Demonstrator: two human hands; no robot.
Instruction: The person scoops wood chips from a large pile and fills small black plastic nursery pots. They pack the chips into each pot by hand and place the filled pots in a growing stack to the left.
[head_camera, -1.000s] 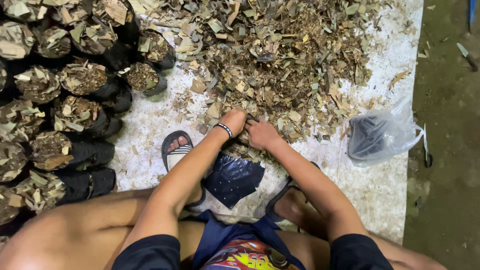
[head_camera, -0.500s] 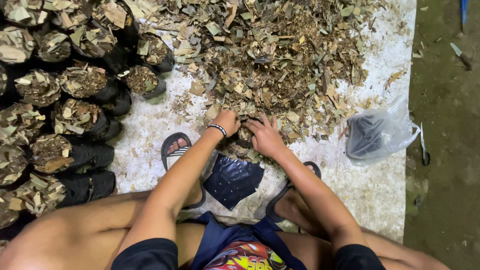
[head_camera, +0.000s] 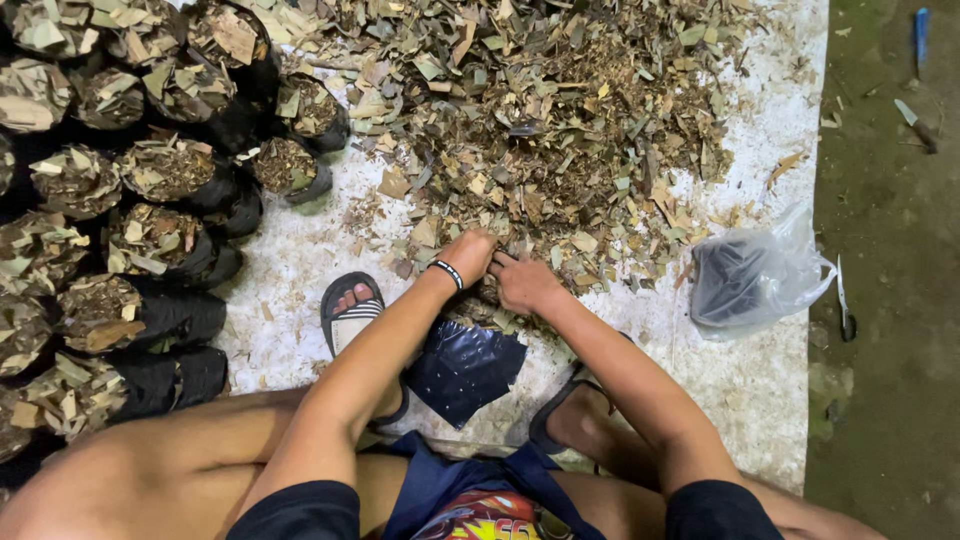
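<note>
Now both hands dig into the big pile of dry brown leaf bits (head_camera: 560, 130) on the white sheet (head_camera: 760, 370). Left hand (head_camera: 468, 252) and right hand (head_camera: 525, 283) curl around a scoop of bits. Next, I think, comes lifting them carefully into the flat black plastic bag (head_camera: 462, 368) lying just below.

Your left hand (head_camera: 468, 255) and right hand (head_camera: 522, 283) sit close together at the near edge of the wide heap of dry chopped leaves and bark (head_camera: 560, 110), which blocks everything ahead of you. To your left, rows of filled black plastic nursery bags (head_camera: 150, 240) stand packed tight, with no gap between them. Between those bags and your sandalled foot (head_camera: 352, 310) runs a strip of bare white speckled sheet (head_camera: 285, 290). The empty black bag (head_camera: 465, 365) lies just beneath your forearms. To your right, a clear plastic bag holding dark bags (head_camera: 755, 275) lies on open sheet, well apart from your right hand.
</note>
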